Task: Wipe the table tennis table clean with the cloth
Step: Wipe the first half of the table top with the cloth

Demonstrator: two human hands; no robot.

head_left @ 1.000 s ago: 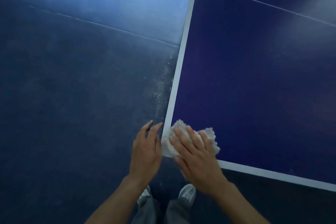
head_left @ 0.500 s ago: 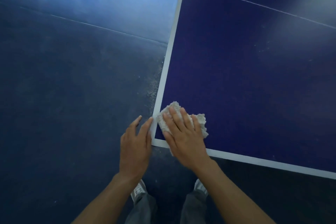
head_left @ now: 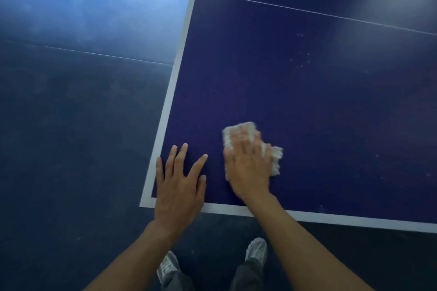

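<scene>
Cloth (head_left: pixel 238 131), white, blurred | under right hand (head_left: pixel 248 168), fingers flat, pressing it onto table (head_left: pixel 307 106) | left hand (head_left: pixel 179 184) splayed flat near table corner, holding nothing

Forearms (head_left: pixel 307 243) bare right to frame edge. Left hand (head_left: pixel 179 186) bare, sharply seen. Right hand (head_left: pixel 248 168) bare, motion-blurred. Trousers (head_left: pixel 248 276) dark grey, plain fabric, legs reaching shoe tops. Left shoe (head_left: pixel 168 267) and right shoe (head_left: pixel 256 250): pale grey-white trainers, rounded toes, finer detail too dim to tell.
</scene>
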